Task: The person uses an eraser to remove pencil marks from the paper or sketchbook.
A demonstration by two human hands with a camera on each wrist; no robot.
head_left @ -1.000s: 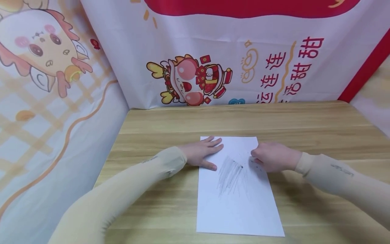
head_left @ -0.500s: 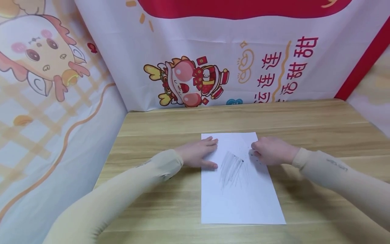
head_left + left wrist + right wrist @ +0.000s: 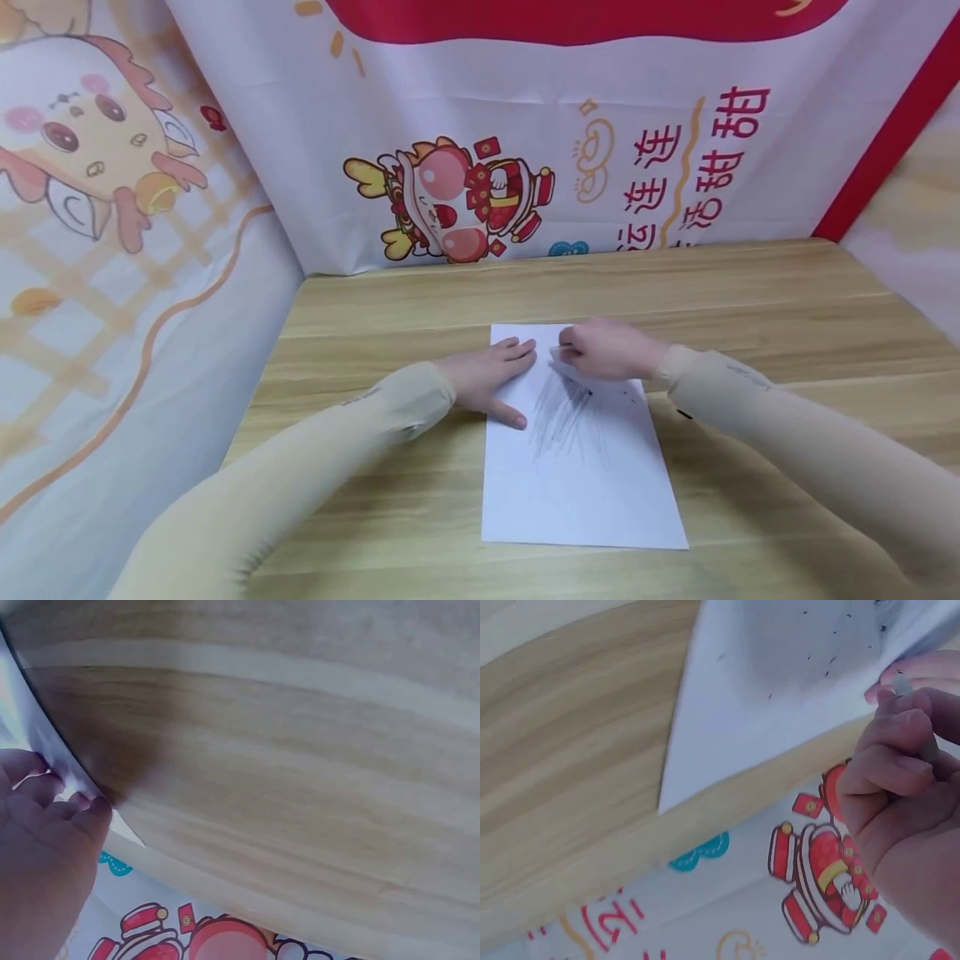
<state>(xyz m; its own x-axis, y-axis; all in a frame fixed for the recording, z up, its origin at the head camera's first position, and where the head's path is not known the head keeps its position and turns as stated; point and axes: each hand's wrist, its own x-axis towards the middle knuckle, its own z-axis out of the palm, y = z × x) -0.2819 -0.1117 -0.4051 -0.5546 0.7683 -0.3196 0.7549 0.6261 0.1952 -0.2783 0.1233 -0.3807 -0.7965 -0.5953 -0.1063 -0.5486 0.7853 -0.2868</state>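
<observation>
A sheet of white paper lies on the wooden table, with grey pencil scribbles across its upper half. My left hand presses flat on the paper's left side, fingers spread. Over the upper part of the sheet, my right hand has its fingers curled round a small whitish eraser, whose tip shows past the fingertips in the right wrist view. Most of the eraser is hidden by the fingers. Dark crumbs are scattered on the paper near the right hand.
The wooden table extends on all sides of the paper. A printed white cloth with cartoon figures hangs behind the table, and another patterned cloth covers the left side.
My right hand has moved left, from the paper's right edge to above the scribbles, still gripping the eraser. The left hand stays pressed on the sheet. The head view has shifted slightly.
</observation>
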